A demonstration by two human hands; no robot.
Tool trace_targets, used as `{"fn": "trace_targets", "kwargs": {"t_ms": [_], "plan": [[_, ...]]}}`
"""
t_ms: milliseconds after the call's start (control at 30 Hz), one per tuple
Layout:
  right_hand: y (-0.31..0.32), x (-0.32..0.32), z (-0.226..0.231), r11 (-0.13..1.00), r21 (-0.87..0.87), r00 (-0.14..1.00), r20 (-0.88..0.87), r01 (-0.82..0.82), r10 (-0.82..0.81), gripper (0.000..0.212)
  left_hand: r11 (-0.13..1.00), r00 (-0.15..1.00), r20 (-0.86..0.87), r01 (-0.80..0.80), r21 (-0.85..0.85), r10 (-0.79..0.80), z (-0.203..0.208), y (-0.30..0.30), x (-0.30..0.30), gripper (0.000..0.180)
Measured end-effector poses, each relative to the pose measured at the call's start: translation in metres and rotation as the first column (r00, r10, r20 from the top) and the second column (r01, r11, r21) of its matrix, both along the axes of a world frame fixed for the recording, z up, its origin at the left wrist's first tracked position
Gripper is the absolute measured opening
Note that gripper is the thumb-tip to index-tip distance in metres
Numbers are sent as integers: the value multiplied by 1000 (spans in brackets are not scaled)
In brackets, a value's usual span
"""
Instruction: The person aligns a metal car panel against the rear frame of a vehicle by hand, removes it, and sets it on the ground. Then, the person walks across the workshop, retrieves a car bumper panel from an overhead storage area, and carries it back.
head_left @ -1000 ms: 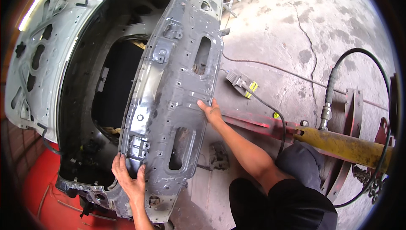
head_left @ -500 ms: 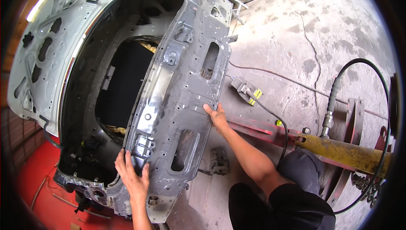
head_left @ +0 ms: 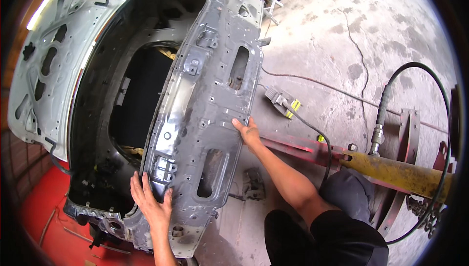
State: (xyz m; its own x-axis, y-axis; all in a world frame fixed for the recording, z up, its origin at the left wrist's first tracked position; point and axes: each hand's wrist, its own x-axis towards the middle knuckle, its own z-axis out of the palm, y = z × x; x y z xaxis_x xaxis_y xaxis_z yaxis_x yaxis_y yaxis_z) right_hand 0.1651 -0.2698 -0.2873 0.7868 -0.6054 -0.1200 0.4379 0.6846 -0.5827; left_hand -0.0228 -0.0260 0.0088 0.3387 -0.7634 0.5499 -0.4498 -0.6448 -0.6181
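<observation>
A grey rear panel (head_left: 207,107) of a car body runs slantwise across the middle, with two long oval holes and a shiny bare-metal strip. My left hand (head_left: 155,208) lies on its upper edge beside the trunk opening (head_left: 141,95), fingers stretched and apart, thumb on the panel's face near a latch bracket (head_left: 163,168). At the panel's lower right edge, my right hand (head_left: 249,133) takes hold between the two holes. Its thumb rests on the face, while the other fingers go over the edge and are partly hidden.
The raised white trunk lid (head_left: 53,65) stands at left. On the floor at right are a pedal-like unit (head_left: 282,102) with yellow parts, a cable and a metal clamp (head_left: 253,184). A red and yellow beam (head_left: 391,170) with a black hose (head_left: 415,64) lies by my knee.
The view has shifted slightly, so the car body sits a little further left. Fingers of my left hand look a bit straighter; both hands stay at the same places on the panel.
</observation>
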Motion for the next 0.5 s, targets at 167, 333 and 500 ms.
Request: {"fn": "trace_targets", "kwargs": {"t_ms": [167, 333, 500], "plan": [[-2, 7, -7, 999, -31, 994, -97, 43, -46, 95, 999, 999, -27, -39, 33, 40, -4, -1, 6, 81], [-2, -3, 1, 990, -93, 992, -57, 103, -108, 109, 999, 1000, 11, -20, 33, 19, -7, 3, 11, 77], [-3, -13, 8, 996, -67, 995, -77, 54, -59, 118, 999, 1000, 19, -20, 28, 19, -9, 0, 11, 78]]}}
